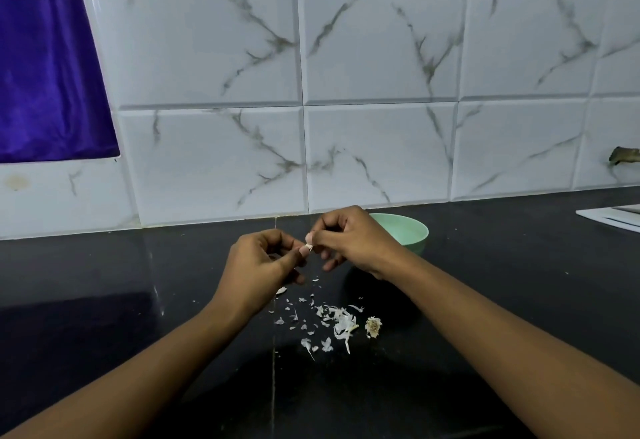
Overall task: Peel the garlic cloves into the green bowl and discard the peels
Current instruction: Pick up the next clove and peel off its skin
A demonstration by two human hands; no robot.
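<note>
Both hands meet above the black counter. My left hand [258, 267] pinches a small garlic clove [307, 248] between thumb and fingers. My right hand [349, 239] has its fingertips closed on the clove's top end, where a bit of skin sticks out. Behind my right hand stands the pale green bowl [410, 229]; its inside is mostly hidden. White garlic peels [337, 322] lie scattered on the counter below the hands, and a dry garlic root stub [373, 326] rests at their right edge.
The black counter [138, 300] runs to a white marble-tile wall [381, 92]. A white flat object [613, 218] lies at the far right of the counter. A purple cloth [45, 57] hangs at the upper left.
</note>
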